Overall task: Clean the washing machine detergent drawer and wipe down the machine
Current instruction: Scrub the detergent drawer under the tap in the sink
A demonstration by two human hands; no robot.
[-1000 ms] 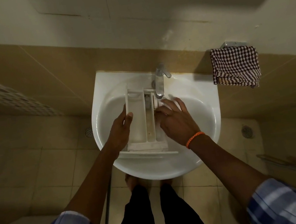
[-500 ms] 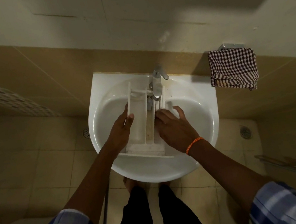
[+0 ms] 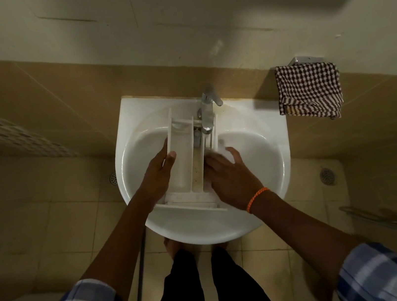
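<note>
White plastic detergent drawer (image 3: 189, 162) in white ceramic basin (image 3: 255, 172) under chrome tap (image 3: 208, 112). Left hand (image 3: 158, 176) grips side wall; right hand (image 3: 226, 172) rubs right compartment, grasp unclear. Washing midway; machine wipe pending.

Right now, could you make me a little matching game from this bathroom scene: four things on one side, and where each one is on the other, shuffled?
Things:
1. detergent drawer
2. checked cloth
3. tap
4. orange band

Places:
A. on the right wrist
B. at the back rim of the sink
C. in the basin, between both hands
D. hanging on the wall, right of the sink

Pairs: 1-C, 2-D, 3-B, 4-A
</note>
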